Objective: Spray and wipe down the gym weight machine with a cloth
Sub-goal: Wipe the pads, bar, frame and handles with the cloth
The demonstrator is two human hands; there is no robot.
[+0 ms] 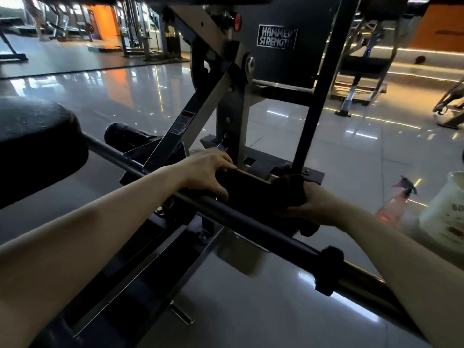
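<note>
Head view: over glossy tiles [313, 292] (dim gym), left grip [208, 173] clasps machine [200, 114], right grip [320, 203] clutches cloth [288, 189].

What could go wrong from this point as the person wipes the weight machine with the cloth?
1. The left hand grips a dark pad right beside the metal frame; fingers could get pinched if a part shifts.
2. The spray bottle stands on the floor close to the right hand holding the cloth; a sweeping arm may topple it.
3. Spilled spray on the glossy tile floor might be slippery.
</note>
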